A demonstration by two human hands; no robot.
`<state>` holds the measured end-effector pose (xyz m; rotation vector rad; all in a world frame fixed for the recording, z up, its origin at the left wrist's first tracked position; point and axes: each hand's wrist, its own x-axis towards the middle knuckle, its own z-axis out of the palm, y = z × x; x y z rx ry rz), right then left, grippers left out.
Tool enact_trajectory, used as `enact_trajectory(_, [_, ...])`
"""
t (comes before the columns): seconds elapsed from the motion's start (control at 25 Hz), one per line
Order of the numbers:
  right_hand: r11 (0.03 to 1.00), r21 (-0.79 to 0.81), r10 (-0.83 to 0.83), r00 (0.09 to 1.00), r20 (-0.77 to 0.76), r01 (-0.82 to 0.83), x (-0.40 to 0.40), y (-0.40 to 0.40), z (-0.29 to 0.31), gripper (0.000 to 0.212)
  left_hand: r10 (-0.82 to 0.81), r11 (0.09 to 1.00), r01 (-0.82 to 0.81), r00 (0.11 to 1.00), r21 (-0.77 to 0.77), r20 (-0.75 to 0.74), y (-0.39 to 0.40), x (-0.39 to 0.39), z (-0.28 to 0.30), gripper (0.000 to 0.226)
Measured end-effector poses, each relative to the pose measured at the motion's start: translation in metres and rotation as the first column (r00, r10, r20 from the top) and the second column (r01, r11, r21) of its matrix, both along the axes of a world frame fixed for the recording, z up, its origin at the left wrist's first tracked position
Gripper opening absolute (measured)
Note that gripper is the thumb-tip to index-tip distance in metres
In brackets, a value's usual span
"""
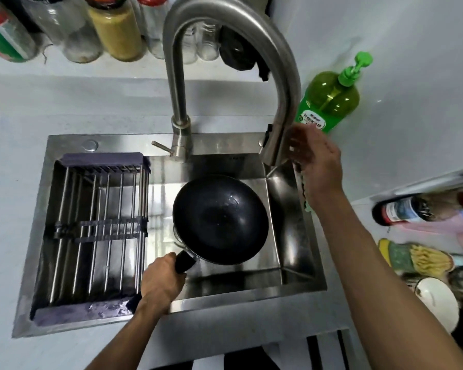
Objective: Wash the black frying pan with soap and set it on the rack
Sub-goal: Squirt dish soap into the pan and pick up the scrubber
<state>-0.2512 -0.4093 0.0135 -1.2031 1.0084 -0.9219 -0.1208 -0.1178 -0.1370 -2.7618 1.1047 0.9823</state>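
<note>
A wire rack (96, 231) is being carried across the left half of the steel sink (300, 287). Near the sink's front edge, the black frying pan (221, 220) is being gripped at its handle by the left hand (161, 281), fingers clenched around it; the pan is being held inside the basin, right of the rack. By the sink's right edge, beside the faucet (275, 145) head, the right hand (318, 161) is being held up, fingers released, grasping nothing. A green soap bottle (329, 100) is being kept beyond the sink's back-right corner
</note>
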Motion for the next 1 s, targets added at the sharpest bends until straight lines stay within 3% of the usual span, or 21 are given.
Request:
enact_trajectory(0.04, [0.997, 0.049, -0.063, 0.995, -0.08, 0.067, -0.009, -0.008, -0.018, 0.016, 0.013, 1.0, -0.013, 1.0, 0.006, -0.015, 0.003, -0.001, -0.007, 0.028])
enact_trajectory(0.12, [0.992, -0.044, -0.124, 0.889, -0.442, 0.116, -0.026, -0.027, -0.061, 0.02, 0.03, 0.999, -0.03, 0.999, 0.013, -0.027, 0.008, -0.001, -0.015, 0.027])
enact_trajectory(0.2, [0.987, -0.161, -0.098, 0.694, -0.714, -0.026, -0.037, -0.054, -0.097, 0.035, 0.017, 0.999, -0.017, 1.0, 0.037, -0.02, 0.01, -0.003, -0.021, 0.028])
enact_trajectory(0.32, [0.969, -0.109, 0.015, 0.492, -0.87, -0.223, -0.044, -0.097, -0.127, 0.049, 0.004, 0.992, 0.0, 0.999, 0.125, -0.032, -0.003, 0.006, -0.013, 0.035])
enact_trajectory(0.4, [0.952, -0.062, 0.028, 0.287, -0.957, -0.3, -0.05, -0.116, -0.142, 0.054, 0.136, 0.989, -0.139, 0.989, -0.044, -0.066, -0.03, 0.028, 0.006, 0.043])
enact_trajectory(0.48, [0.943, -0.087, -0.032, 0.173, -0.984, -0.322, -0.048, -0.127, -0.145, 0.048, 0.324, 0.875, -0.334, 0.942, -0.35, -0.09, -0.073, 0.06, 0.027, 0.051])
enact_trajectory(0.52, [0.935, -0.158, -0.103, 0.183, -0.978, -0.319, -0.046, -0.129, -0.142, 0.04, 0.415, 0.78, -0.437, 0.897, -0.448, -0.153, -0.097, 0.078, 0.036, 0.055])
enact_trajectory(0.6, [0.896, -0.352, -0.264, 0.313, -0.912, -0.271, -0.045, -0.128, -0.134, 0.033, 0.497, 0.617, -0.601, 0.798, -0.508, -0.341, -0.141, 0.112, 0.054, 0.059])
enact_trajectory(0.72, [0.871, -0.468, -0.318, 0.554, -0.769, -0.149, -0.051, -0.097, -0.121, 0.035, 0.47, 0.539, -0.666, 0.746, -0.516, -0.472, -0.172, 0.135, 0.055, 0.02])
enact_trajectory(0.8, [0.935, -0.351, -0.231, 0.656, -0.718, -0.055, -0.056, -0.051, -0.128, 0.028, 0.483, 0.458, -0.694, 0.719, -0.556, -0.499, -0.172, 0.129, 0.047, 0.022])
enact_trajectory(0.88, [0.991, -0.136, -0.089, 0.698, -0.711, -0.012, -0.06, 0.001, -0.141, 0.023, 0.507, 0.436, -0.683, 0.724, -0.586, -0.467, -0.164, 0.122, 0.041, 0.025])
enact_trajectory(1.0, [0.986, 0.14, 0.034, 0.705, -0.708, 0.093, -0.07, 0.057, -0.18, 0.019, 0.474, 0.514, -0.613, 0.786, -0.6, -0.397, -0.158, 0.12, 0.043, 0.017])
